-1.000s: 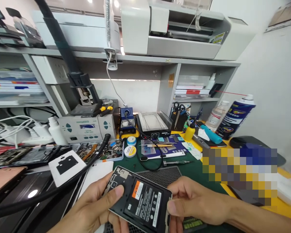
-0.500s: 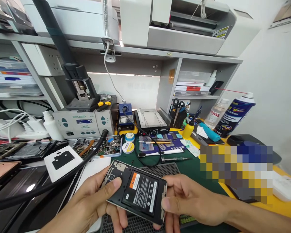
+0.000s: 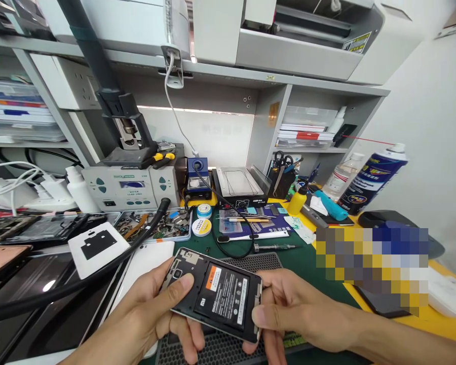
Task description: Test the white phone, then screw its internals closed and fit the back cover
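Note:
Between my two hands, a black smartphone [image 3: 188,299] with its back cover off is held tilted above a dark perforated mat [image 3: 220,350]. Its battery [image 3: 224,294], with an orange and white label, sits in the phone's frame. My left hand [image 3: 152,304] grips the camera end, thumb on top and fingers underneath. At the other end my right hand [image 3: 296,309] holds the bottom edge, its thumb pressed near the corner. The fingertips under the phone are partly hidden.
A screwdriver [image 3: 277,247] and a white brush [image 3: 254,236] lie behind the phone. A black hose [image 3: 110,266] crosses the left side over several phones and a white card [image 3: 117,243]. A rework station [image 3: 133,187] stands at the back; a spray can [image 3: 372,177] stands right.
The phone and both hands stay nearly in place, with the same hold. The whole view has shifted slightly, and the phone sits a little further right in it.

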Action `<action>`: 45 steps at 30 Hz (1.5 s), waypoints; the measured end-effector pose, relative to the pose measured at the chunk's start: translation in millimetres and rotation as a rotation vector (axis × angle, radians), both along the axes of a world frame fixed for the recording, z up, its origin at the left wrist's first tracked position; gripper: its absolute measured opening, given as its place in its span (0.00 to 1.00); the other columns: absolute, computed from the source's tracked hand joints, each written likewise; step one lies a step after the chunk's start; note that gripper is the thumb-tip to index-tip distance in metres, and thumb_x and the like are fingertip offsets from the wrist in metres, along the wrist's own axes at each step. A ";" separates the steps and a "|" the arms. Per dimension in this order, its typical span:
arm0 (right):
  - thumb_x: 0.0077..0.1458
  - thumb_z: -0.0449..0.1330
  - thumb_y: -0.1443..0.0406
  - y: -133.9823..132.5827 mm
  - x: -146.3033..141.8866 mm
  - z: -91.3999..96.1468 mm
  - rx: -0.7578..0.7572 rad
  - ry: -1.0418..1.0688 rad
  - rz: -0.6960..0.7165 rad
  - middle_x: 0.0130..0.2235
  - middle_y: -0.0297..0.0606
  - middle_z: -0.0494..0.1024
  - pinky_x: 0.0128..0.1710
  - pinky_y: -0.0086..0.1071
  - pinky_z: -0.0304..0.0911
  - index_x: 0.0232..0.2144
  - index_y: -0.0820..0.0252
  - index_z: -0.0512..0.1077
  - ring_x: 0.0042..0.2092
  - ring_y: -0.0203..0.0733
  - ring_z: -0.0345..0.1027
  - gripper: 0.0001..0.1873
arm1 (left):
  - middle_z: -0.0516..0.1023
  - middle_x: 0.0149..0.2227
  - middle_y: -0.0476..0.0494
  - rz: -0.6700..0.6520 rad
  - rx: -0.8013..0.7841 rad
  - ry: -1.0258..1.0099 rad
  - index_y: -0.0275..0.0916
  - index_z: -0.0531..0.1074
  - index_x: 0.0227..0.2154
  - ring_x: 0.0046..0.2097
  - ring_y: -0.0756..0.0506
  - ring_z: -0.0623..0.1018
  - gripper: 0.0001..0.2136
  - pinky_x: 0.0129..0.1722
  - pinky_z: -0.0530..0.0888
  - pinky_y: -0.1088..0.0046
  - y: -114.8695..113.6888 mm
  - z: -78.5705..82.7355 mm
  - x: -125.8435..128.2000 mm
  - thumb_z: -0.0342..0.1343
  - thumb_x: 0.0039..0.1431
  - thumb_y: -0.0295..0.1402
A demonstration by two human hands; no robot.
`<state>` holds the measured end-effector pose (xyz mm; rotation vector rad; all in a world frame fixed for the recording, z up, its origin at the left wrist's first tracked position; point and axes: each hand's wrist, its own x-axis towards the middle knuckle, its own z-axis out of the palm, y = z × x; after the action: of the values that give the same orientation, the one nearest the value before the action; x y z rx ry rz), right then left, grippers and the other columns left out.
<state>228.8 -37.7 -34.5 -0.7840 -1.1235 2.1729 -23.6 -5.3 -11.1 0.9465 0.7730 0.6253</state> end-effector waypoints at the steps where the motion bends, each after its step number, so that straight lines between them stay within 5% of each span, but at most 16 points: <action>1: 0.53 0.70 0.56 -0.5 -0.1 0.5 -0.001 -0.005 -0.010 0.31 0.41 0.80 0.21 0.23 0.68 0.42 0.65 0.67 0.18 0.30 0.70 0.23 | 0.79 0.29 0.41 -0.002 0.006 0.006 0.34 0.65 0.51 0.26 0.45 0.78 0.18 0.25 0.79 0.69 0.0 -0.5 -0.4 0.56 0.64 0.39; 17: 0.59 0.64 0.54 1.0 4.0 -13.2 0.018 0.064 0.000 0.25 0.43 0.80 0.22 0.27 0.69 0.35 0.69 0.72 0.18 0.35 0.73 0.20 | 0.81 0.23 0.39 -0.123 0.060 0.038 0.35 0.61 0.58 0.23 0.44 0.80 0.20 0.23 0.75 0.72 2.0 1.3 -9.5 0.52 0.67 0.38; 33: 0.52 0.67 0.48 -0.7 1.8 -6.7 -0.001 -0.125 -0.010 0.16 0.34 0.74 0.18 0.25 0.66 0.27 0.65 0.70 0.14 0.34 0.68 0.24 | 0.82 0.25 0.37 -0.201 0.040 0.063 0.36 0.61 0.58 0.24 0.44 0.80 0.21 0.24 0.77 0.71 3.4 -6.8 -12.5 0.52 0.66 0.40; 45: 0.54 0.66 0.51 -1.3 2.7 -7.8 0.032 -0.102 -0.021 0.21 0.39 0.78 0.16 0.22 0.62 0.21 0.65 0.69 0.16 0.30 0.66 0.24 | 0.81 0.23 0.39 -0.175 -0.013 0.043 0.36 0.71 0.44 0.23 0.46 0.79 0.12 0.22 0.75 0.76 4.8 2.8 -11.5 0.57 0.64 0.40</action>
<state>231.6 -39.0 -42.3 -0.8971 -1.1920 2.1134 -35.1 -0.5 -8.3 1.0062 0.7225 0.4485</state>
